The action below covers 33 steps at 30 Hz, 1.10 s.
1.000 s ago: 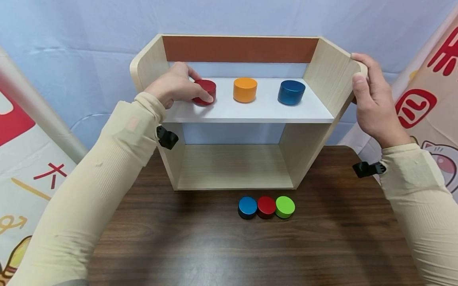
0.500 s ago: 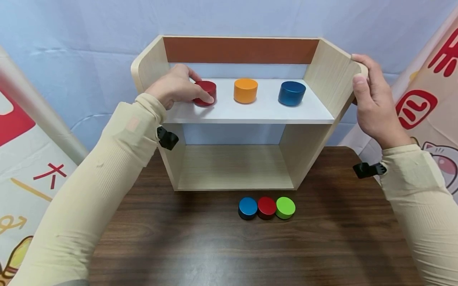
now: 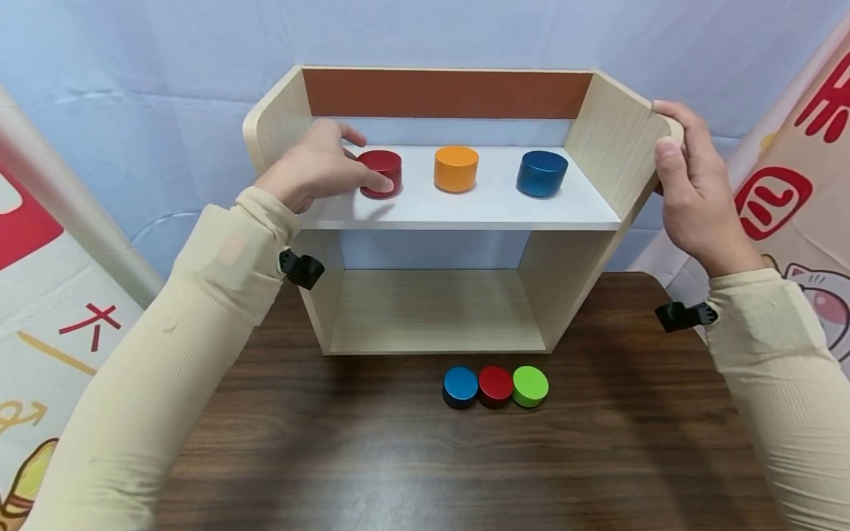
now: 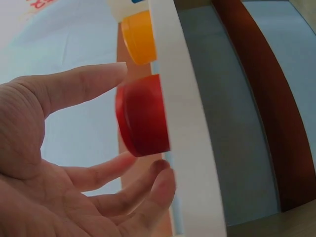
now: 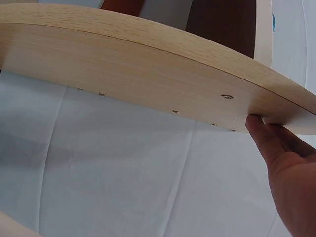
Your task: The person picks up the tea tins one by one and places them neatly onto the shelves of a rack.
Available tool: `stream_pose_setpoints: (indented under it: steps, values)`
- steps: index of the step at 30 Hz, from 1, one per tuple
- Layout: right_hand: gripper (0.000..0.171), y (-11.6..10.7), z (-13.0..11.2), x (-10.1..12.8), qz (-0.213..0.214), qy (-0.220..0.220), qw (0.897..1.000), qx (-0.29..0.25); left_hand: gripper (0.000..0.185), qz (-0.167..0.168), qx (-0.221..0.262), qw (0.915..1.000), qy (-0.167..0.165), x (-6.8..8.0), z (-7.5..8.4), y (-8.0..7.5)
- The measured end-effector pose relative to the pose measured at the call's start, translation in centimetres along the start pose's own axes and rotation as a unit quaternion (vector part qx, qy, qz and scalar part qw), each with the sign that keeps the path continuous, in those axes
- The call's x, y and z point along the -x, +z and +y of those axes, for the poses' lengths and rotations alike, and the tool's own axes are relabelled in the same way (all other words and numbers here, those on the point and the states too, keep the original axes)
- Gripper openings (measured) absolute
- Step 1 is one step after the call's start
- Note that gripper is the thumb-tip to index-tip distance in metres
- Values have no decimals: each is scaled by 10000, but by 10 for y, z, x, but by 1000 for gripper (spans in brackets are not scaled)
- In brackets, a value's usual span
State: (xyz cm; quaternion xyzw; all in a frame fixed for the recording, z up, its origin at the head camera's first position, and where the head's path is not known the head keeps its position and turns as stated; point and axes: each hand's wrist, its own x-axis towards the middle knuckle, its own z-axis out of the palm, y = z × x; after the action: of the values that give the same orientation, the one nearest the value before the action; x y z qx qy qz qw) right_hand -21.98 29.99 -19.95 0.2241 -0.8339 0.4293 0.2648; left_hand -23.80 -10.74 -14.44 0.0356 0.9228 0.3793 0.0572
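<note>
A small wooden shelf unit [image 3: 438, 310] stands on the table. On its white upper board [image 3: 412, 214] are a red cylinder [image 3: 385, 164], an orange cylinder [image 3: 455, 169] and a dark blue cylinder [image 3: 541, 174]. My left hand [image 3: 319, 166] is spread about the red one, thumb and fingers on opposite sides. In the left wrist view, gaps show between these fingers [image 4: 106, 173] and the red cylinder [image 4: 143, 116], which stands on the board. My right hand [image 3: 700, 195] grips the upper edge of the shelf's right side panel [image 3: 614, 140]; part of its hold is hidden.
In front of the shelf a blue disc [image 3: 460, 386], a red disc [image 3: 495, 386] and a green disc [image 3: 530, 386] stand in a row on the dark wooden table [image 3: 398, 457]. Pale blue cloth [image 3: 166, 59] hangs behind. Printed cloths flank both sides.
My left fingers have come off the red cylinder and spread, and the hand has drawn slightly left. The cylinder stays in place. My right hand keeps its grip.
</note>
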Motion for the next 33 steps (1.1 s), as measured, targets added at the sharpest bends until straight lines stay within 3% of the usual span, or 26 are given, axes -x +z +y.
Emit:
stream_pose_setpoints:
  steps: [8,21,27,33]
  values:
    - [47,-1,0,0,71,15,10000,-4,87,407,-498,9973,348,21,4,3]
    - [47,-1,0,1,45,-10,10000,-38,80,844,-782,9868,1136,53,-1,14]
    - [47,-1,1,0,42,-59,9999,-86,73,1013,-737,9757,1798,65,-4,27]
    - [47,-1,2,-1,34,-47,9999,-123,71,1048,-692,9706,2055,76,-11,47]
